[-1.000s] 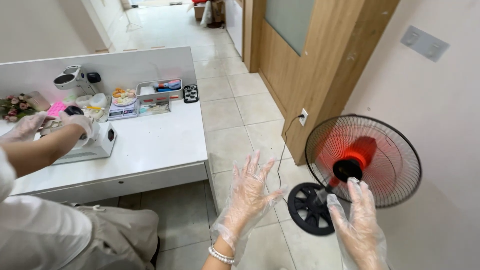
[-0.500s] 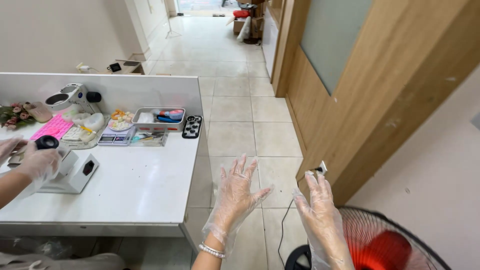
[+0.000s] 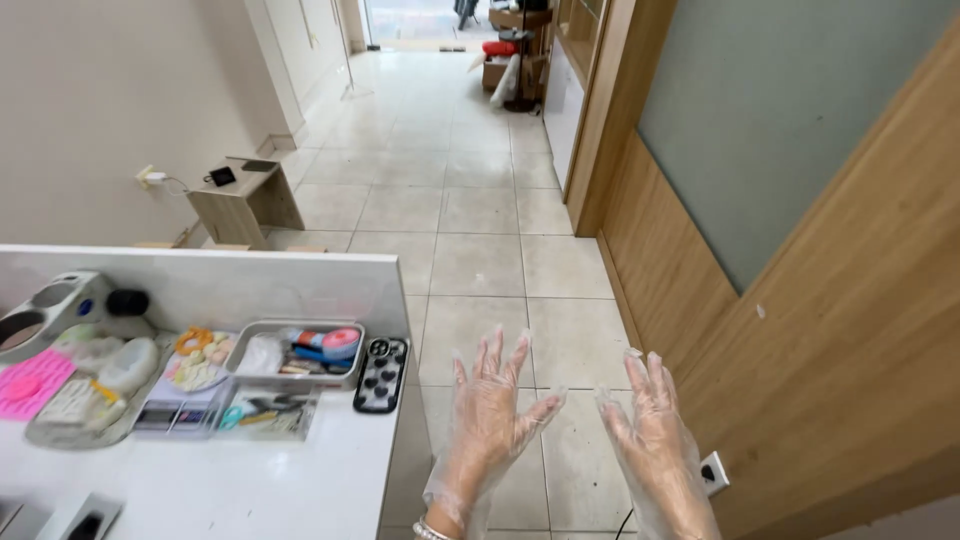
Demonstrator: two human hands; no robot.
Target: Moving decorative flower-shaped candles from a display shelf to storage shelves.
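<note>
Since half a second ago your view has lifted: the red fan has dropped out of the bottom of the picture, the other person's gloved hands at the counter's left are gone from sight, and more of the tiled hallway shows ahead.

Your left hand and right hand, both in clear plastic gloves, are raised over the floor tiles with fingers spread wide and palms turned away from you; neither grip holds or touches anything.

The nearest thing is the black phone case, lying flat at the right edge of the white counter, its long axis running away from you. It lies to the left of your left hand, the closer one. Beside it sits a metal tray of small items.
</note>
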